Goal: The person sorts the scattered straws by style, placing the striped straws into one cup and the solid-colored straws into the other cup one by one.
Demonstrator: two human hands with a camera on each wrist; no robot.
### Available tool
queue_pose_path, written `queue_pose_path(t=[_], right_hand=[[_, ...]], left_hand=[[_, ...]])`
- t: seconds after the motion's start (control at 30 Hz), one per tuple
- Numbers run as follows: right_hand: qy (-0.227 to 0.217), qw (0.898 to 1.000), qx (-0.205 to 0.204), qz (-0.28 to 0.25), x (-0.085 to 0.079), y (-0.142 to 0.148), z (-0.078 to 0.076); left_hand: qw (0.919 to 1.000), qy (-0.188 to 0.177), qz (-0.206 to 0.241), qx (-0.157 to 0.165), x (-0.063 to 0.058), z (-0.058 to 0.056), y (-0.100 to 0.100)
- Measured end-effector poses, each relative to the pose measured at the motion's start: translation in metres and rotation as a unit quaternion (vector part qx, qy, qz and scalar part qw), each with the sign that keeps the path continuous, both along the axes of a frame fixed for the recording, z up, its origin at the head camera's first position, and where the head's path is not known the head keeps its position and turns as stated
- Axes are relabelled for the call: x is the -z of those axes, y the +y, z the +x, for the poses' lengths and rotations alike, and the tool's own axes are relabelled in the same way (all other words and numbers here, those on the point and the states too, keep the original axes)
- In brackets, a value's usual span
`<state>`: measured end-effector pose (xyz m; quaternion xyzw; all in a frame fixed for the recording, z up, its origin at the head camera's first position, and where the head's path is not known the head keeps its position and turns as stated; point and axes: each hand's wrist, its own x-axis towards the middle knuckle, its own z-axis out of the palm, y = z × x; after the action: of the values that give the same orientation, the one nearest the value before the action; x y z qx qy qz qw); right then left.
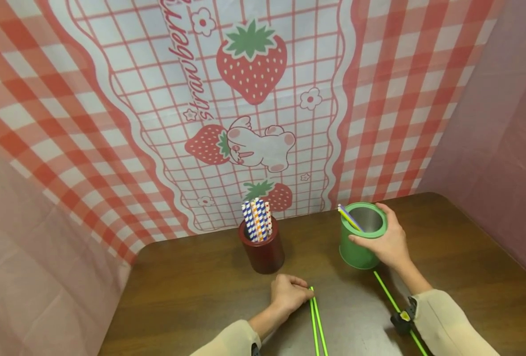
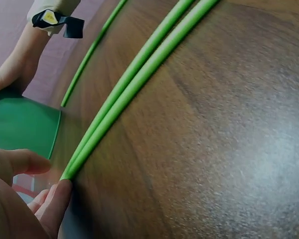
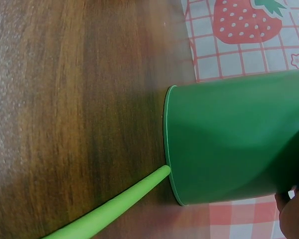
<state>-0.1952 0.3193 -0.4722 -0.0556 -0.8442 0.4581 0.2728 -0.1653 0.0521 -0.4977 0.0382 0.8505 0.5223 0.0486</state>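
Note:
My right hand (image 1: 389, 242) grips a green can (image 1: 354, 249) near its rim, thumb on the front and fingers round the far side. A few thin coloured straws (image 1: 349, 217) lean inside the can. My left hand (image 1: 289, 294) is low over the table at the far ends of two light green straws (image 2: 134, 82). In the left wrist view, one fingertip (image 2: 64, 188) touches those ends, while another finger stands apart from them. A third green straw (image 1: 392, 296) lies beneath my right forearm, its tip close to the can's base.
Left of the can stands a dark red cup (image 1: 265, 254) holding several patterned paper straws (image 1: 257, 222). The brown wooden table (image 1: 178, 296) meets a strawberry-print cloth (image 1: 254, 64) at the back. Pink cloth (image 1: 490, 148) hangs at the right side.

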Motion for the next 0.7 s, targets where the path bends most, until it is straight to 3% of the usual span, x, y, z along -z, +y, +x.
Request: queue_pose_path(t=[0.17, 0.4, 0.7], right_hand=[[0.000, 1.000, -0.001, -0.003, 0.0000, -0.0003, 0.0000], [-0.005, 1.000, 0.000, 0.003, 0.0002, -0.0002, 0.0001], [-0.003, 1.000, 0.004, 0.003, 0.0009, -0.0001, 0.0005]], left_hand=[[0.9985, 0.027, -0.048, 0.006, 0.0026, 0.0011, -0.0023], [0.9889, 0.066, -0.130, 0.029, 0.0055, -0.0014, -0.0030], [0.9815, 0.079, -0.170, 0.040, 0.0044, -0.0033, -0.0014]])
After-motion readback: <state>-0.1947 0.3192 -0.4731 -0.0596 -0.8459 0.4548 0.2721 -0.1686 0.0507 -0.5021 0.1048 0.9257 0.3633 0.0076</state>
